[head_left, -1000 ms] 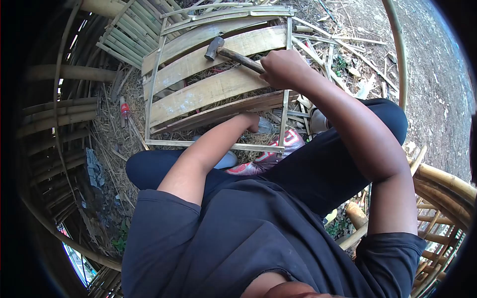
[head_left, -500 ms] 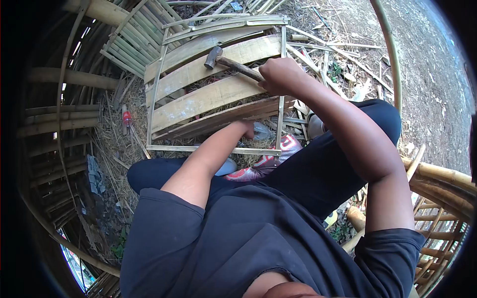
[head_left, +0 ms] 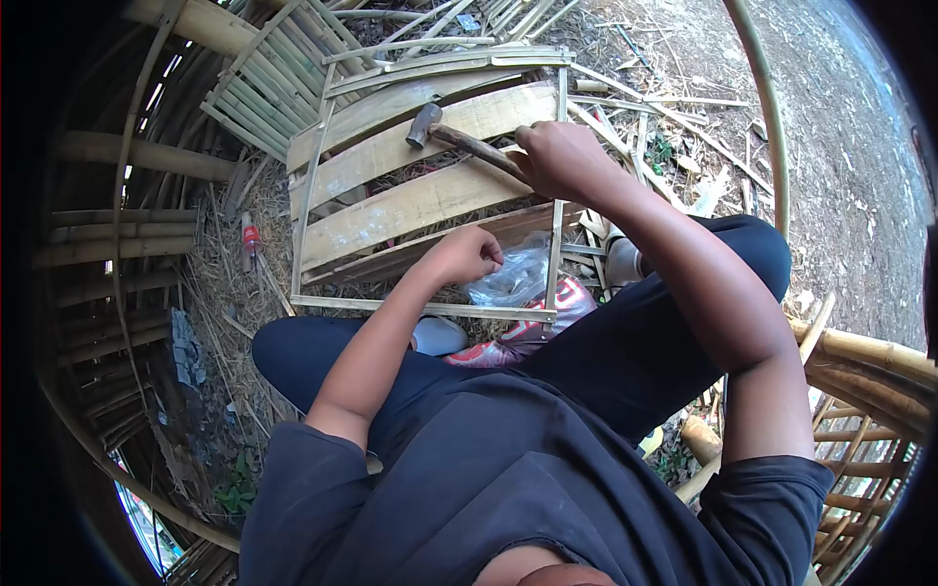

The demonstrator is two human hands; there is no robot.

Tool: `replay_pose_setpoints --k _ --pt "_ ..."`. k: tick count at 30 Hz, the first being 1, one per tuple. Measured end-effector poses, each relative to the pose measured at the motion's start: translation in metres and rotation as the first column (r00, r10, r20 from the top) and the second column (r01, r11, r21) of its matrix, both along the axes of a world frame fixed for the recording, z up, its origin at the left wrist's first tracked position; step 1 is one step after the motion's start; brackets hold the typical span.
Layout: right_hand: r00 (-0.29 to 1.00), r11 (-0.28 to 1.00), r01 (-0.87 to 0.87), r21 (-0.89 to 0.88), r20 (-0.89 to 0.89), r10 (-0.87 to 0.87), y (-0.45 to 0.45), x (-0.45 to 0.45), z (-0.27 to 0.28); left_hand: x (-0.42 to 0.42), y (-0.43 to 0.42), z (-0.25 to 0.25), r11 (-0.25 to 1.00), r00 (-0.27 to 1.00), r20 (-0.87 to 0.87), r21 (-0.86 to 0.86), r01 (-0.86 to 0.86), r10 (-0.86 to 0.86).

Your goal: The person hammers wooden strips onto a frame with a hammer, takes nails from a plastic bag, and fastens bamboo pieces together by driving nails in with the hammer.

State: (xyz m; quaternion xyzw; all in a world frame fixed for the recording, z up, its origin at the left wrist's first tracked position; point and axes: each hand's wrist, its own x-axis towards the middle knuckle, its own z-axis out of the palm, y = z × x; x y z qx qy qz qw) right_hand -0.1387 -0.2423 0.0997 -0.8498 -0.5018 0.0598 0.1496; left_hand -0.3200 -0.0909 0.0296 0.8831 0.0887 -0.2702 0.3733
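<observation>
My right hand point(head_left: 555, 159) is wrapped round the wooden handle of a hammer point(head_left: 469, 144), whose dark metal head lies over the curved planks point(head_left: 420, 205). These planks sit within a rectangular frame of thin bamboo strips point(head_left: 420, 307). My left hand point(head_left: 466, 256) is above the near plank, its thumb and fingers pinched together; whatever is between them is too small to make out. Beside those fingertips a clear plastic bag point(head_left: 518, 275) rests inside the near right part of the frame. A printed red and white sack point(head_left: 567, 301) lies under the frame's near right corner.
A slatted bamboo panel point(head_left: 277, 88) leans at the upper left. Split bamboo strips point(head_left: 718, 146) litter the ground beyond my right hand. An upright pole point(head_left: 767, 107) stands at the right. On the left lies a bottle with a red label point(head_left: 251, 235). Bamboo railings flank both sides.
My left hand has come up from beside the plastic bag, over the near plank, with fingers pinched. More of the bag shows. My right hand still holds the hammer in nearly the same place.
</observation>
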Motion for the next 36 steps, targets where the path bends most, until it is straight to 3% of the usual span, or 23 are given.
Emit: replay_pose_setpoints --k 2,4,5,8,10,13,14,17,18,21,22,25,26,29,31,33,34,35,36 --pt "0.997 0.984 0.042 0.170 -0.071 -0.031 0.000 -0.006 -0.003 -0.017 0.004 0.037 0.981 0.980 0.056 -0.030 -0.190 0.191" --pt "0.978 0.982 0.021 0.189 -0.207 0.019 0.001 -0.013 0.005 -0.036 0.016 0.039 0.917 0.874 0.296 -0.231 -0.326 0.385" --pt "0.961 0.980 0.012 0.199 -0.273 0.043 0.002 -0.018 0.009 -0.044 0.021 0.041 0.868 0.784 0.392 -0.339 -0.362 0.481" --pt "0.832 0.989 -0.008 0.150 -0.547 0.090 0.001 -0.041 0.024 -0.053 0.022 0.053 0.700 0.601 0.427 -0.626 -0.343 0.676" --pt "0.790 0.992 -0.043 0.117 -0.604 0.106 0.003 -0.054 0.017 -0.056 0.013 0.054 0.555 0.472 0.378 -0.768 -0.320 0.796" --pt "0.750 0.985 -0.058 0.164 -0.644 0.151 0.004 -0.068 -0.004 -0.064 0.004 0.058 0.330 0.467 0.162 -0.893 -0.305 0.869" --pt "0.774 0.979 -0.076 0.191 -0.608 0.179 0.008 -0.068 -0.013 -0.065 0.003 0.056 0.312 0.454 0.145 -0.896 -0.318 0.879" --pt "0.820 0.982 -0.190 -0.019 -0.553 0.148 0.015 -0.056 -0.019 -0.072 0.013 0.028 0.590 0.551 0.349 -0.728 -0.350 0.758" --pt "0.797 0.987 -0.150 0.059 -0.584 0.156 0.017 -0.059 -0.010 -0.074 0.017 0.024 0.730 0.608 0.423 -0.521 -0.443 0.671" --pt "0.757 0.984 -0.178 0.033 -0.634 0.158 0.023 -0.059 -0.003 -0.078 0.015 0.061 0.862 0.784 0.360 -0.245 -0.444 0.506" --pt "0.751 0.977 -0.188 0.105 -0.625 0.212 0.023 -0.062 -0.005 -0.079 0.010 0.050 0.846 0.717 0.449 -0.277 -0.456 0.533" --pt "0.615 0.988 -0.147 0.054 -0.777 0.134 0.029 -0.066 0.000 -0.076 0.012 0.036 0.922 0.702 0.611 -0.141 -0.360 0.367" --pt "0.574 0.988 -0.152 -0.025 -0.816 0.068 0.032 -0.064 0.000 -0.075 0.014 0.033 0.892 0.724 0.527 -0.180 -0.415 0.444" --pt "0.566 0.941 0.101 0.323 -0.797 0.213 0.035 -0.069 -0.026 -0.071 0.025 0.022 0.766 0.730 0.255 -0.339 -0.546 0.634" --pt "0.739 0.924 -0.051 0.380 -0.608 0.291 0.041 -0.059 -0.023 -0.070 0.034 0.013 0.630 0.707 0.066 -0.517 -0.580 0.704" --pt "0.812 0.883 -0.236 0.405 -0.416 0.408 0.042 -0.052 -0.017 -0.069 0.034 0.017 0.311 0.585 -0.140 -0.736 -0.601 0.799" --pt "0.822 0.896 -0.145 0.420 -0.453 0.346 0.043 -0.058 -0.010 -0.069 0.036 0.029 0.155 0.558 -0.274 -0.784 -0.602 0.784" --pt "0.801 0.895 -0.181 0.407 -0.468 0.374 0.043 -0.057 -0.011 -0.070 0.036 0.036 -0.007 0.533 -0.402 -0.803 -0.596 0.745" --pt "0.778 0.893 -0.217 0.394 -0.483 0.402 0.042 -0.056 -0.013 -0.069 0.034 0.036 0.063 0.547 -0.325 -0.816 -0.574 0.772"
